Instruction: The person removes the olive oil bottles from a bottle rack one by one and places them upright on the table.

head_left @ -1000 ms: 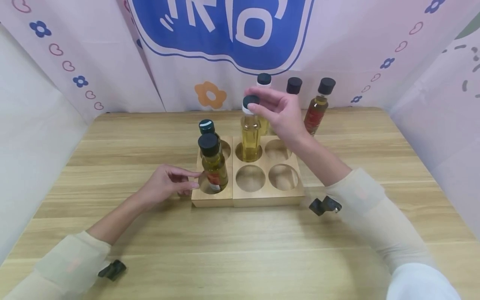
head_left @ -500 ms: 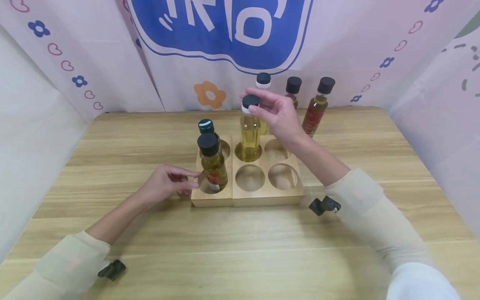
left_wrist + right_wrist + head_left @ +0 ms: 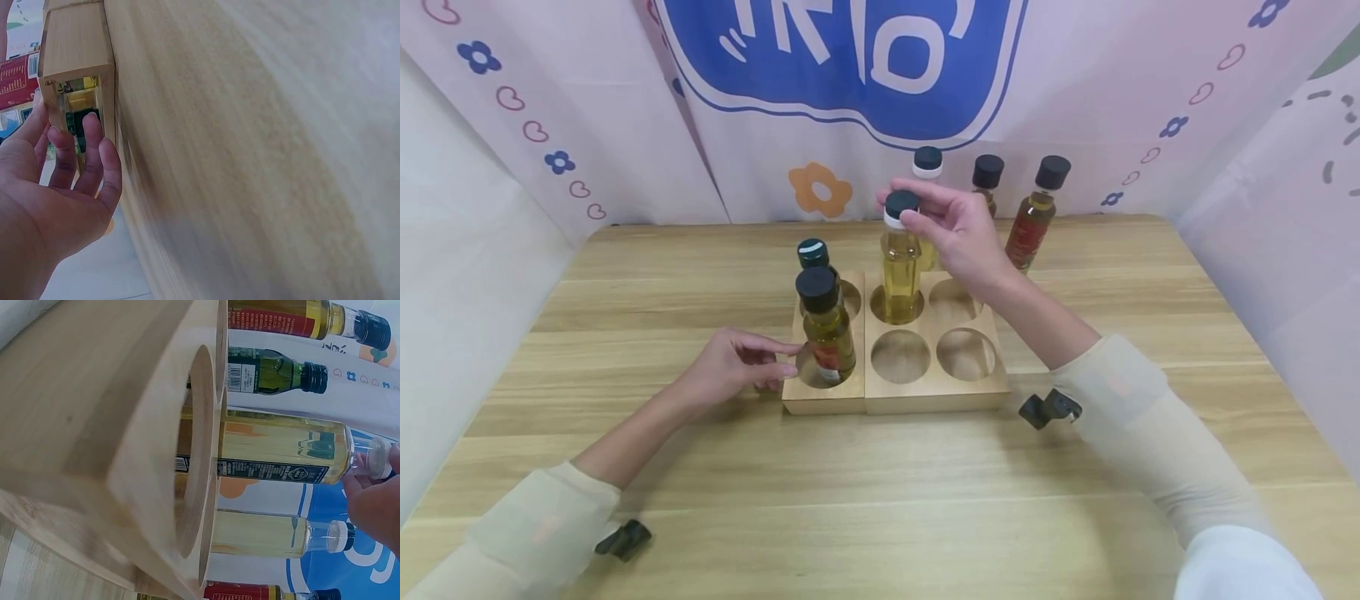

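Note:
A wooden bottle rack (image 3: 936, 400) with round holes stands mid-table. My right hand (image 3: 964, 237) pinches the neck, just under the dark cap, of a clear oil bottle (image 3: 901, 271) with pale yellow oil. That bottle stands upright in the back middle hole; the right wrist view shows the bottle (image 3: 284, 447) passing into it. At the rack's left end, my left hand (image 3: 735, 367) holds the edge with curled fingers. In the left wrist view the fingers (image 3: 94, 156) lie at the rack's open end. A dark-capped oil bottle (image 3: 831, 337) with a red label sits in the front left hole.
Behind it a green-capped bottle (image 3: 814, 252) occupies the back left hole. Past the rack stand another pale oil bottle (image 3: 928, 167) and two black-capped bottles, one (image 3: 987, 172) partly hidden by my right hand, one (image 3: 1032, 225) red-labelled. A printed curtain (image 3: 760, 150) hangs behind the table.
Both hands keep nearly the same places. The right hand's fingers have shifted very slightly around the bottle's neck; the bottles and rack stay put.

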Action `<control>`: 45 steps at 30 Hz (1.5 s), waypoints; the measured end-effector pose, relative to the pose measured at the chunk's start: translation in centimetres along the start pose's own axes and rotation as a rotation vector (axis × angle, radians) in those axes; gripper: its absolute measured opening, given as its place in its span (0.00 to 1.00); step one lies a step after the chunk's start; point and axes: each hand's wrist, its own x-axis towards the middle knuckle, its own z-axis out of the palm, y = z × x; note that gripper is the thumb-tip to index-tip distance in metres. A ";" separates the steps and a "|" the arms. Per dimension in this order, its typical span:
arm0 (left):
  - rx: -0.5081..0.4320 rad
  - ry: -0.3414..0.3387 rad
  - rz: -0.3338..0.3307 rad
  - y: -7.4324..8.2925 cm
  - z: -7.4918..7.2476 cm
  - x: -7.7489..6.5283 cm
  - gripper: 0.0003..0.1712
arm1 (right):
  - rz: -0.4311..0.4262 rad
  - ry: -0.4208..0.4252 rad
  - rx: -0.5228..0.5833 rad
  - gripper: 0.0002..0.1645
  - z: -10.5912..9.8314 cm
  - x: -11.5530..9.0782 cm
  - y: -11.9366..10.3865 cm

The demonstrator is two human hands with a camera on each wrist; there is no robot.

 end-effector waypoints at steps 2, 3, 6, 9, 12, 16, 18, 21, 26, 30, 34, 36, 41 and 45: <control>0.001 0.000 0.002 0.0 0.0 0.0 0.19 | -0.004 0.003 0.003 0.22 -0.1 0.0 0.0; 0.001 0.001 0.003 0.0 0.0 0.0 0.19 | -0.004 0.005 0.003 0.22 -0.1 0.0 0.0; 0.001 0.002 0.002 0.0 0.0 0.0 0.19 | -0.006 0.016 0.000 0.21 -0.3 -0.1 0.0; 0.001 0.001 0.001 0.0 0.0 0.0 0.19 | -0.012 0.027 -0.011 0.21 -0.4 -0.1 0.1; 0.003 0.002 -0.001 0.0 0.0 0.0 0.19 | -0.011 0.036 -0.014 0.21 -0.4 -0.1 0.1; 0.005 0.002 -0.002 0.1 0.0 0.0 0.19 | 0.002 0.043 -0.021 0.20 -0.4 -0.1 0.0; 0.003 0.002 -0.002 0.1 0.0 0.0 0.19 | 0.008 0.043 -0.024 0.20 -0.4 0.0 0.0; 0.000 0.001 -0.001 0.1 0.0 0.0 0.19 | 0.013 0.046 -0.029 0.20 -0.4 0.0 0.0; -0.002 0.000 -0.003 0.2 0.0 -0.1 0.19 | 0.017 0.051 -0.037 0.20 -0.4 0.0 -0.1; 0.000 -0.001 -0.004 0.2 0.0 -0.1 0.19 | 0.022 0.053 -0.063 0.21 -0.4 0.0 -0.2; 0.006 -0.001 0.004 0.1 0.0 -0.1 0.19 | 0.037 0.058 -0.064 0.20 -0.3 0.0 -0.3; 0.004 0.000 0.008 0.0 0.0 -0.1 0.18 | 0.041 0.060 -0.062 0.20 -0.2 0.0 -0.3; 0.000 0.000 0.004 0.1 0.0 -0.1 0.19 | 0.025 0.056 -0.075 0.20 -0.2 0.0 -0.3; 0.002 0.000 -0.007 0.2 0.0 -0.1 0.19 | -0.005 0.047 -0.081 0.20 -0.2 -0.1 -0.3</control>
